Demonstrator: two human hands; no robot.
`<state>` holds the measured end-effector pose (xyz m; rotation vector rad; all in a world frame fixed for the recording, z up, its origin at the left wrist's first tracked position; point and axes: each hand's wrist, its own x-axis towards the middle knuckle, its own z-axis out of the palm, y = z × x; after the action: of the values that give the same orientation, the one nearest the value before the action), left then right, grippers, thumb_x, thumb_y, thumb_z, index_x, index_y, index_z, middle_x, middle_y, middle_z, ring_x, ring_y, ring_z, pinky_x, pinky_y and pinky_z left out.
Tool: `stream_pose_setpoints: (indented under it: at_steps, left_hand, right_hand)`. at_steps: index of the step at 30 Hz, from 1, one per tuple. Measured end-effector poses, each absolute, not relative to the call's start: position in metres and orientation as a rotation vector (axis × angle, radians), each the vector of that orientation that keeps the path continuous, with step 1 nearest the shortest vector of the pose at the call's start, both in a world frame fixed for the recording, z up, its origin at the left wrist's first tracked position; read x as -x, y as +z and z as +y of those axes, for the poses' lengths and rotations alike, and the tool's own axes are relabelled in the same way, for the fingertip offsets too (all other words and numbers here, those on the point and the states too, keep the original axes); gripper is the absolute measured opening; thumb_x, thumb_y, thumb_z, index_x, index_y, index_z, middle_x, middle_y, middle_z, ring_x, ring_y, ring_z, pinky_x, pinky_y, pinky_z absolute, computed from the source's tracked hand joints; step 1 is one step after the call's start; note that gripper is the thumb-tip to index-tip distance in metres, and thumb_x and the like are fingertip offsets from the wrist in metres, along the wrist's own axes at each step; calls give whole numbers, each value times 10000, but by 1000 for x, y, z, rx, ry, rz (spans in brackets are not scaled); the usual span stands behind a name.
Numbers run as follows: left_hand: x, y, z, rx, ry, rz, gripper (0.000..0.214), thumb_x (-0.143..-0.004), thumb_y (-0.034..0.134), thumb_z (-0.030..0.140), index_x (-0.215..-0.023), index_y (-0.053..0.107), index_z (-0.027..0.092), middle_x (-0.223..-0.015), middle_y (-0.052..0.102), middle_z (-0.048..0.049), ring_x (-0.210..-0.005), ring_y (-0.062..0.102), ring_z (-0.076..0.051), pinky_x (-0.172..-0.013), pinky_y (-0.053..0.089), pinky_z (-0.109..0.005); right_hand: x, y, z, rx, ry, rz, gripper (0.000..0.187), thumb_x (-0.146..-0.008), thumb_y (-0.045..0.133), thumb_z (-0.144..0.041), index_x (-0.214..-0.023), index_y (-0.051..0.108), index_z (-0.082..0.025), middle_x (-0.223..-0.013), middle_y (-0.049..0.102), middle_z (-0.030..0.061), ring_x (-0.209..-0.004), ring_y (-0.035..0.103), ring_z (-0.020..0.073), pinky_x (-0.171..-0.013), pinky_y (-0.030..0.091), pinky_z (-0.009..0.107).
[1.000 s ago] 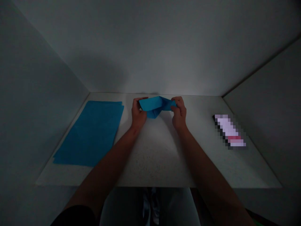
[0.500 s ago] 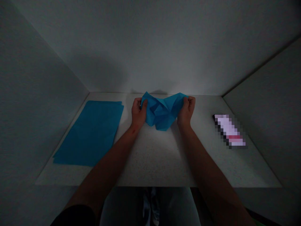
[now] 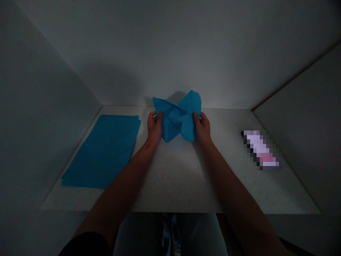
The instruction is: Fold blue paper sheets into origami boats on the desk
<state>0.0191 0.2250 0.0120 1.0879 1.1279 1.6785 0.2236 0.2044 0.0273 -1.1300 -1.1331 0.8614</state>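
A creased, folded piece of blue paper (image 3: 176, 117) is held up between my hands near the back of the table, its corners flaring outward and its middle twisted into folds. My left hand (image 3: 155, 125) grips its left side, thumb in front and fingers behind. On the opposite side my right hand (image 3: 201, 126) pinches the paper in the same way. The fingers behind the paper are partly hidden. To the left lies a stack of flat blue paper sheets (image 3: 103, 149), slightly out of line with each other and partly covered by my left forearm.
A phone-like object (image 3: 259, 149), blurred into blocks, lies at the right of the pale table (image 3: 173, 185). Walls (image 3: 170, 53) enclose the table at the back and both sides. My legs are below its front edge.
The paper has been turned and spread more toward upright, its upper corners now higher. My right hand has moved left, closer to my left hand, and both still hold the paper.
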Motion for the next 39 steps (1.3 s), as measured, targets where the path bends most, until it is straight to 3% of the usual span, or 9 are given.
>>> stream_pose_setpoints:
  at_steps: [7,12,18,24,30,34,39]
  left_hand:
    - [-17,9,226,-1058,1674,1208,601,-877,707,819,-1015,587,247,-814,674,-12,-689,634,-165,-592,507,-278]
    - [-13,11,227,-940,1765,1305,532,-915,722,753,-1038,575,257,-849,684,-8,-763,663,-179,-668,542,-296]
    - [3,24,229,-1105,1800,1386,487,-982,663,714,-1086,558,250,-899,699,-26,-829,687,-188,-747,546,-307]
    - [54,54,210,-1256,1794,1495,345,-1022,672,595,-1074,557,274,-860,676,-22,-779,658,-193,-711,537,-307]
    - [140,64,137,-926,1797,1823,238,-1004,686,381,-1118,499,289,-943,687,-21,-902,700,-207,-740,576,-301]
    - [166,72,67,-712,1623,1932,376,-961,680,286,-1248,436,292,-1140,715,-53,-985,727,-207,-753,622,-301]
    - [169,63,-6,-687,1573,1983,852,-832,815,273,-1497,282,288,-1445,601,-164,-1103,721,-259,-818,691,-414]
  right_hand:
    - [-232,30,209,1083,879,-1042,652,-861,654,-876,-1089,668,-265,-917,732,44,-906,715,259,-734,620,402]
    - [-250,29,216,1056,805,-949,688,-865,617,-887,-1148,665,-262,-1034,749,60,-980,728,263,-754,617,399]
    - [-266,23,220,1094,700,-819,635,-779,759,-832,-976,652,-237,-826,676,-14,-749,654,180,-643,549,305]
    - [-262,25,218,1174,703,-939,557,-757,826,-732,-927,677,-223,-550,497,-88,-479,401,108,-468,294,247]
    - [-259,28,217,1248,696,-1022,412,-841,751,-598,-952,690,-205,-489,496,-83,-412,390,123,-444,280,266]
    - [-258,32,219,1283,699,-1025,270,-893,715,-449,-967,692,-190,-507,493,-84,-436,405,117,-473,282,253]
    - [-254,40,218,1328,738,-1000,74,-939,675,-267,-919,669,-196,-512,491,-81,-451,405,118,-497,284,284]
